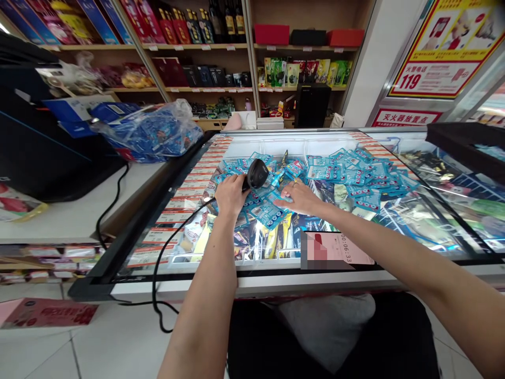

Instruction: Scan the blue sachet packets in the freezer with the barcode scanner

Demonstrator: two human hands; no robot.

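Observation:
My left hand (230, 196) is closed round the handle of a black barcode scanner (256, 174), whose head points down at a heap of small blue packets (343, 171) spread over the glass lid of a chest freezer (252, 273). The scanner's black cable (161, 252) trails off the freezer's front edge to the floor. My right hand (300, 198) lies flat with fingers stretched out on the blue packets just right of the scanner, a ring on one finger.
A clear plastic bag of blue packets (152, 131) sits on the white counter (79, 216) at left, beside a black monitor (43, 131). Shelves of goods (221, 58) line the back wall. A phone with a timer (339, 250) lies on the freezer's front edge.

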